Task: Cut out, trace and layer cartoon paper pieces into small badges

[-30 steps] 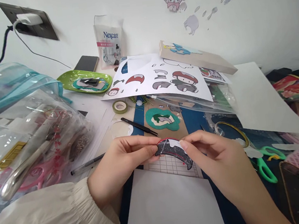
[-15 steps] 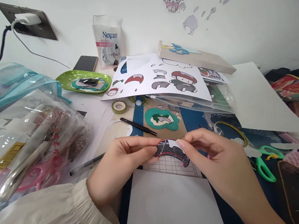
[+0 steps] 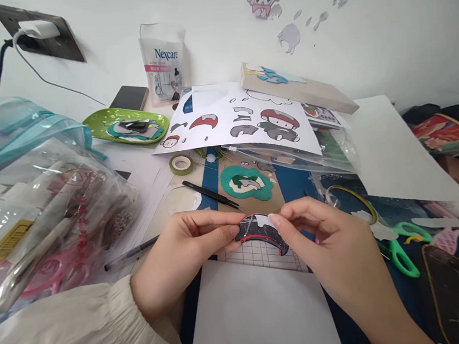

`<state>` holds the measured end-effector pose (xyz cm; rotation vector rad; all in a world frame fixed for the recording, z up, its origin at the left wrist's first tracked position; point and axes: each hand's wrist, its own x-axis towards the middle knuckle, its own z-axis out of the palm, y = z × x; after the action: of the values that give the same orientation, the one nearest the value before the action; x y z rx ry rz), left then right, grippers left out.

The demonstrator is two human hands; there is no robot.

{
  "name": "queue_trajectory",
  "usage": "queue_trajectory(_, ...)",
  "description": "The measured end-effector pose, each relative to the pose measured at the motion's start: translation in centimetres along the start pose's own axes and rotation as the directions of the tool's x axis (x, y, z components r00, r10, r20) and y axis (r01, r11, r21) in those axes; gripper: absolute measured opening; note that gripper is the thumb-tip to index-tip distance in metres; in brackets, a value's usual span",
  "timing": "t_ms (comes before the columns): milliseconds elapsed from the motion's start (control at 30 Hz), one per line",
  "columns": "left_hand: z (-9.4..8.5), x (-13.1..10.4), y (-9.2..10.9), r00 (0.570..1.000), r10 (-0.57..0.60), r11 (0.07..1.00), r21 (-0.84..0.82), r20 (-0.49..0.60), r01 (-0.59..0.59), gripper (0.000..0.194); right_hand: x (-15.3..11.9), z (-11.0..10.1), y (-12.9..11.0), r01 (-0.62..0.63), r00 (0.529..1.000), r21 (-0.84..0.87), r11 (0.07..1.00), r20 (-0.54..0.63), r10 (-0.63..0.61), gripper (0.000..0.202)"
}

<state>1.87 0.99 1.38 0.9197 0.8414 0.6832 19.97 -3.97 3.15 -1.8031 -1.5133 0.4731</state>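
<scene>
A curved dark cutout (image 3: 260, 230) with a red edge and a pale patch on top hangs between both hands, above a gridded sheet (image 3: 258, 254). My left hand (image 3: 194, 247) pinches its left end between thumb and fingers. At the upper right side, the thumb and fingers of my right hand (image 3: 331, 243) close on the pale patch. Just behind lie black tweezers (image 3: 211, 193) and a teal felt-like piece (image 3: 245, 182) with cream and dark green shapes on it. A white sheet (image 3: 263, 316) lies in front, below my hands.
A printed sheet (image 3: 225, 131) with cartoon parts lies at the back, beside a green tray (image 3: 97, 123) of cutouts. A roll of tape (image 3: 181, 164) sits left of centre. Green-handled scissors (image 3: 405, 257) are at right; a clear bag (image 3: 50, 223) of tools fills the left.
The view has shifted very slightly. Both hands keep their hold on the curved cutout, which looks tilted a little, with more of its red lower edge showing.
</scene>
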Motion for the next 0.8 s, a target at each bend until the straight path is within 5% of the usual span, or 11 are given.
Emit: queue_trajectory(800,-0.02,0.04,0.01,0.999,-0.025,0.996,-0.085,-0.02,0.023,0.014,-0.09,-0.56,-0.28,0.046,0.997,0.253,0.967,0.046,-0.059,0.014)
